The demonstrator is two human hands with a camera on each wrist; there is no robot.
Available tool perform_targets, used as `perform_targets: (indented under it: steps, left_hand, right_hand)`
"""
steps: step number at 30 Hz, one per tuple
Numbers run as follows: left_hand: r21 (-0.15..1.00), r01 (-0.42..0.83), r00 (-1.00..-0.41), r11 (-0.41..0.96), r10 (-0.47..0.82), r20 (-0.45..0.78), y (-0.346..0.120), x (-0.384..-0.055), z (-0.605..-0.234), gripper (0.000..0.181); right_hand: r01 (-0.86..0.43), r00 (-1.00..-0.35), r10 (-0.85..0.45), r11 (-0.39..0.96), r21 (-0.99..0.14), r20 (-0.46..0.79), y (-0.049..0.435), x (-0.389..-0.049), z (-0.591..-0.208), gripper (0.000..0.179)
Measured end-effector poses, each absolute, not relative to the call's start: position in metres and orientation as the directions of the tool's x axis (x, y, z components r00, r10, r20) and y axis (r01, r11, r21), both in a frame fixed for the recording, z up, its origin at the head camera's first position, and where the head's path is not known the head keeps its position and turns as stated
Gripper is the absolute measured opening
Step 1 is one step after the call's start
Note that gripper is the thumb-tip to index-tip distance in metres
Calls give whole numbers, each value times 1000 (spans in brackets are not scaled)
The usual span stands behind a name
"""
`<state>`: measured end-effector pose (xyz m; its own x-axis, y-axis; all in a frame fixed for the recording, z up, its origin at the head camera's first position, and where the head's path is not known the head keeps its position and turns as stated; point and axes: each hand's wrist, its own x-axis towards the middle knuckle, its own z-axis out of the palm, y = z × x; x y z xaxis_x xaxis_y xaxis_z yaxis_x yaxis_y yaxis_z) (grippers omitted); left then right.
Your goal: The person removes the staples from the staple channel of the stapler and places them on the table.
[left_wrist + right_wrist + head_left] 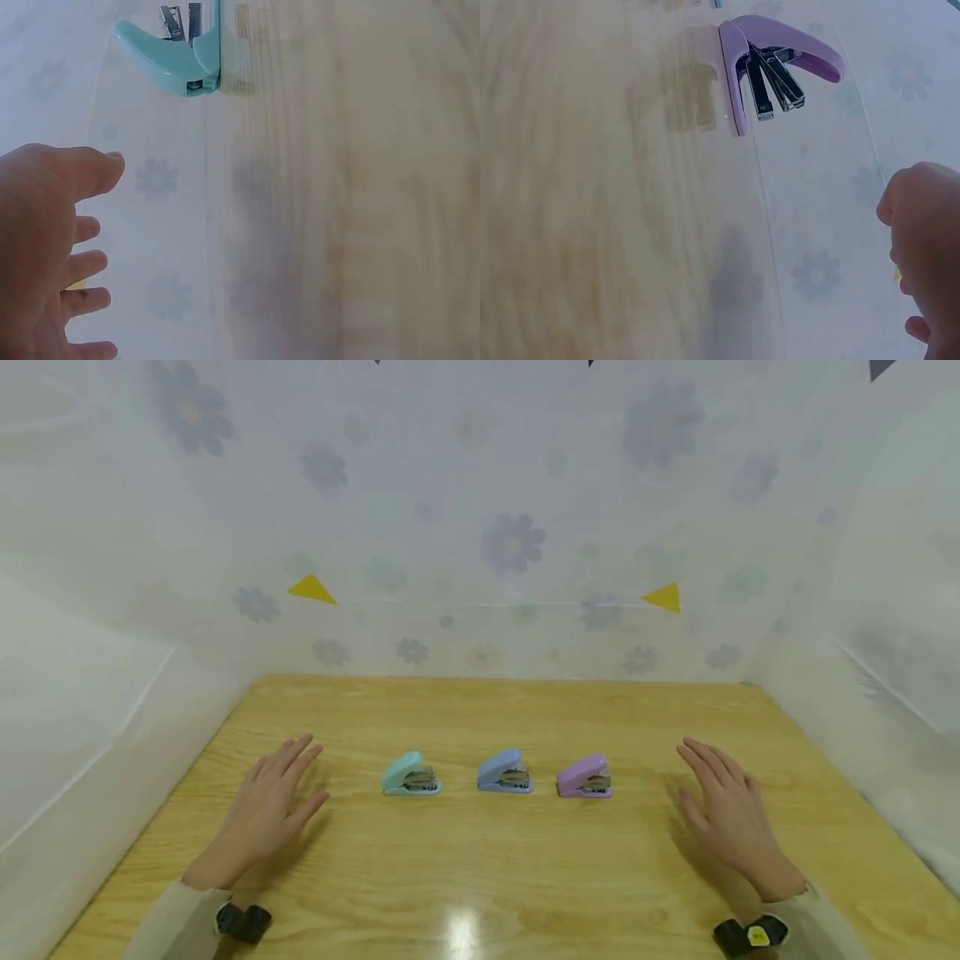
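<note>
Three small staplers stand in a row across the middle of the wooden table: a mint green stapler (406,774) on the left, a blue stapler (501,771) in the centre and a purple stapler (581,777) on the right. My left hand (264,803) hovers left of the mint one, fingers extended and apart from it. To the right of the purple one is my right hand (726,803), its fingers also extended and holding nothing. In the left wrist view the mint stapler (176,56) shows beyond my thumb; the right wrist view shows the purple stapler (769,64).
White flowered sheeting (450,527) walls in the back and both sides of the table (480,852). Two yellow triangles, a left one (311,589) and a right one (663,597), mark the back sheet. Dark wrist devices sit on both sleeves.
</note>
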<state>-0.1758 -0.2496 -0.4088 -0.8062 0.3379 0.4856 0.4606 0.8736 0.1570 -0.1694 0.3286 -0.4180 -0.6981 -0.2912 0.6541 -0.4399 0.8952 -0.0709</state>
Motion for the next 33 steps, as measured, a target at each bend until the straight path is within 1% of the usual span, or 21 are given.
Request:
perform_targets:
  steps: [2,6,9,14,19,23,27,30,33]
  left_hand:
    - [150,484,-778,862,345,525,-248,-179,-409,61]
    - [138,537,-719,832,366,591,-246,-184,-411,59]
    - [140,563,-696,814,376,612,-244,-187,-411,57]
    - [146,561,-704,815,377,602,-241,-188,-412,56]
    - [159,562,-720,812,385,577,-235,-187,-412,55]
    - [173,565,-733,807,394,555,-230,-187,-412,54]
    - [177,573,-730,800,400,554,-225,-189,-413,54]
    - [183,586,-721,789,406,562,-222,-190,-414,54]
    - [196,603,-714,774,412,566,-219,-192,-415,53]
  right_hand:
    - [-471,-656,-298,880,-67,693,324,-173,-417,44]
    - [-506,-608,-290,859,-80,739,315,-178,-416,60]
    - [-523,-585,-278,848,-92,761,307,-180,-416,59]
    - [-572,-537,-288,815,-92,793,291,-183,-417,48]
    - [-607,-509,-310,791,-79,803,274,-187,-418,30]
    - [-629,-498,-328,774,-74,803,261,-189,-419,27]
    - [-657,-478,-344,751,-69,808,247,-190,-419,26]
    - [-676,-432,-346,735,-46,833,238,-191,-417,24]
    - [-696,-364,-344,718,-7,866,229,-192,-414,26]
